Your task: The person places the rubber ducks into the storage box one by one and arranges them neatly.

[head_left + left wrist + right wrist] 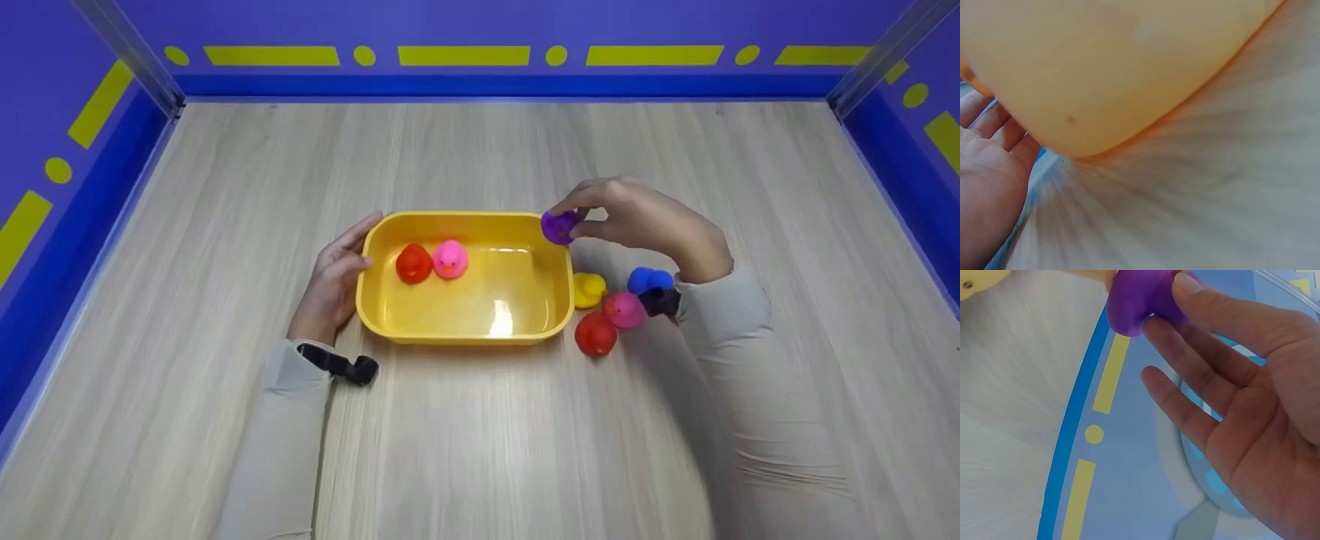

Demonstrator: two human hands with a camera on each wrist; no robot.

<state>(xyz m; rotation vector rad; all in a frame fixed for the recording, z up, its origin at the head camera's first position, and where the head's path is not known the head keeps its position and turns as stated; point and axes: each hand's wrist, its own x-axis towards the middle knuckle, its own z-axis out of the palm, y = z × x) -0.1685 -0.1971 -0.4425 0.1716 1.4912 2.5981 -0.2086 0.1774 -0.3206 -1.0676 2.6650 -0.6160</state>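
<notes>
A purple rubber duck [558,227] is pinched between the thumb and fingers of my right hand [645,217], at the back right corner of a yellow tub [465,339]. In the right wrist view the purple duck [1134,301] sits at the fingertips, and the lower fingers stand apart from it. My left hand [328,281] holds the tub's left end, thumb at the rim and fingers along the outside wall. In the left wrist view its palm [988,180] shows beside the tub wall [1100,73]. Inside the tub, a red duck [414,264] and a pink duck [451,259] stand side by side.
Right of the tub, on the wood-patterned table [480,442], are a yellow duck [589,289], a blue duck [649,280], a pink duck [624,310] and a red duck [596,334]. Blue-purple walls [480,86] with yellow marks border the table at the back and sides.
</notes>
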